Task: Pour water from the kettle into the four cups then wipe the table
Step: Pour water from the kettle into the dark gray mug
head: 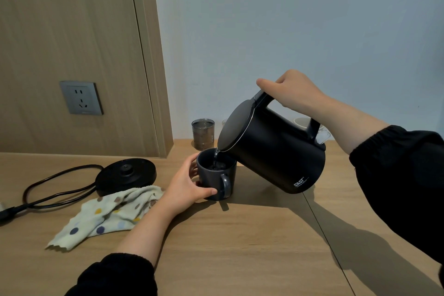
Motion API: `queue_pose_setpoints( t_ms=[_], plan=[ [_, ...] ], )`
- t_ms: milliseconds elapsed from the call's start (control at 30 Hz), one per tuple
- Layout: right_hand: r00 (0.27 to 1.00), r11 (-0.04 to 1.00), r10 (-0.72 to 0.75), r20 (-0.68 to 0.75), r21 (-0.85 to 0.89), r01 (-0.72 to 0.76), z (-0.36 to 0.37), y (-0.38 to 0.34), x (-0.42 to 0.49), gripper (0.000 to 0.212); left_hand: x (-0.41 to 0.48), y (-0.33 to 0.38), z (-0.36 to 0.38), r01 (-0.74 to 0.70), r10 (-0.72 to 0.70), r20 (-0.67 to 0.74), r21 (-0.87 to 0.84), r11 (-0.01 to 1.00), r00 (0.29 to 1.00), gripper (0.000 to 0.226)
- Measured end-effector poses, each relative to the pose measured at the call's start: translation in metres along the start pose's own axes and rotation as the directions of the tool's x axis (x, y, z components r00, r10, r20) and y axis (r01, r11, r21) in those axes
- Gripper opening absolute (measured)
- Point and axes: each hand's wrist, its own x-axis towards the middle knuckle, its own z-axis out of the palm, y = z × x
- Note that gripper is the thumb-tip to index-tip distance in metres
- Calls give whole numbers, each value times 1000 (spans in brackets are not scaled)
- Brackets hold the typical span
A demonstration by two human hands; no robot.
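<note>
The wooden table (240, 247) is carrying everything here, butting against a pale wall and a wood panel with a grey socket (81, 98). The black kettle (276, 151) is being held off the table, tilting down to the left with its lid closed and its spout sitting just over the rim of a dark mug. The right hand (293, 91) is wrapping its fingers round the kettle's handle, with the thumb lying along the top near the lid. A cream cloth with coloured dots (108, 214) is lying crumpled on the table to the left, its upper edge touching the round black kettle base (126, 174), whose cord (55, 194) is looping away to the left. The left hand (189, 185) is gripping the dark mug (211, 180) from its left side, the thumb crossing the front by the handle. The mug is standing upright on the table, and a thin stream of water (216, 158) is falling into it. Behind it, near the wall, a glass cup (203, 133) is standing upright. Behind the kettle's handle, what is probably a pale cup (302, 122) is peeking out, mostly hidden.
</note>
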Motion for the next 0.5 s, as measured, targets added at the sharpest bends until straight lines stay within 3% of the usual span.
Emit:
queue_pose_setpoints(
  t_ms=[500],
  plan=[
    [1000, 1000, 11, 1, -1, -11, 0, -1, -2, 53, -2, 2, 1, 8, -8, -9, 9, 1000, 1000, 88]
  ],
)
